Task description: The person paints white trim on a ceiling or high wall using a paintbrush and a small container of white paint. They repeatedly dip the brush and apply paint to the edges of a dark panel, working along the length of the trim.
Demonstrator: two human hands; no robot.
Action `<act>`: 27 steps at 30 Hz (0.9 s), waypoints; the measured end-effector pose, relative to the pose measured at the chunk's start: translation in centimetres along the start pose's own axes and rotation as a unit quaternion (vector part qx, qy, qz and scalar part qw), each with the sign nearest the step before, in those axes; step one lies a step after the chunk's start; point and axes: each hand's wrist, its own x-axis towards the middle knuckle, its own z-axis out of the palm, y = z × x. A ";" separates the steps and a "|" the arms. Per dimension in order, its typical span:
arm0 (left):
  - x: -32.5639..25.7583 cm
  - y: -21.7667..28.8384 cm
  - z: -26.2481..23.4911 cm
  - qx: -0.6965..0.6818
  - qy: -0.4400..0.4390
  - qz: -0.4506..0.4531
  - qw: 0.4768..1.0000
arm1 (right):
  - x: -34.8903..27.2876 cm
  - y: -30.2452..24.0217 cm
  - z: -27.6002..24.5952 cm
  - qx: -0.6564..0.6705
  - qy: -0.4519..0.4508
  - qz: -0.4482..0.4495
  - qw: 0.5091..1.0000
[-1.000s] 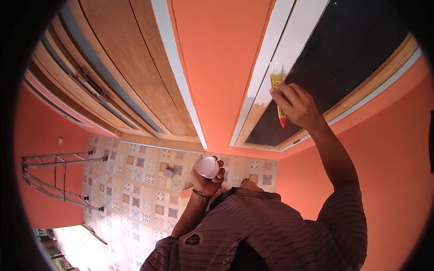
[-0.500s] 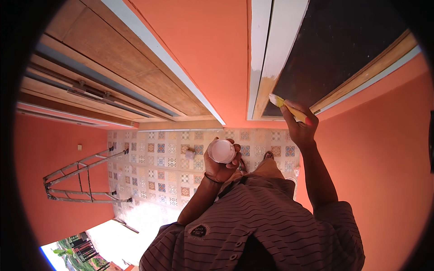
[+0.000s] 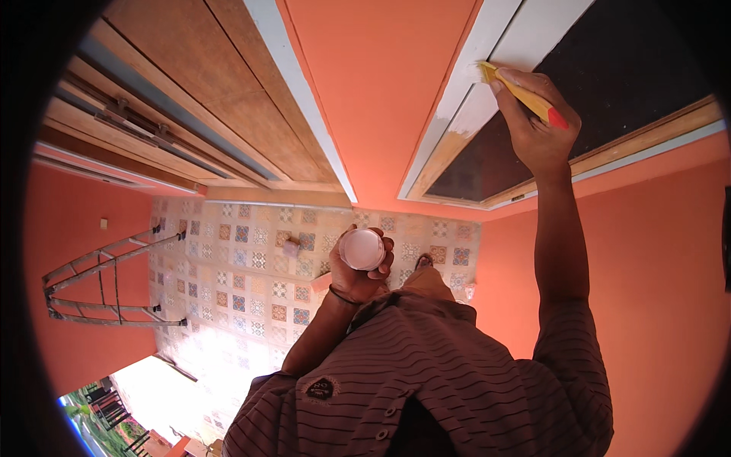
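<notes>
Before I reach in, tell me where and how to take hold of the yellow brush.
Likely best by the yellow handle, from the picture's lower right: the handle slants that way to its red end, away from the whitened bristles at the white strip. The right grip holds it.

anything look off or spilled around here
No spill stands out. On the narrow wooden frame beside the dark glass pane, the white coat ends in a ragged edge, leaving brown wood exposed lower down, so it looks uneven.
</notes>
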 end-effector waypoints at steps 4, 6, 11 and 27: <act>-0.2 0.4 0.0 0.003 0.036 0.025 0.999 | 3.4 -0.4 -0.9 -0.003 0.032 -0.062 0.998; 0.0 0.6 0.2 0.004 0.031 0.027 0.999 | 4.6 -0.9 -1.4 -0.051 0.056 -0.084 0.994; 0.6 0.7 0.3 0.003 0.016 0.035 0.999 | 4.1 -2.1 -2.3 -0.084 0.130 -0.112 0.982; 1.1 1.0 -0.2 0.017 -0.021 0.020 0.999 | -10.1 -1.2 -0.2 -0.168 -0.160 -0.066 0.971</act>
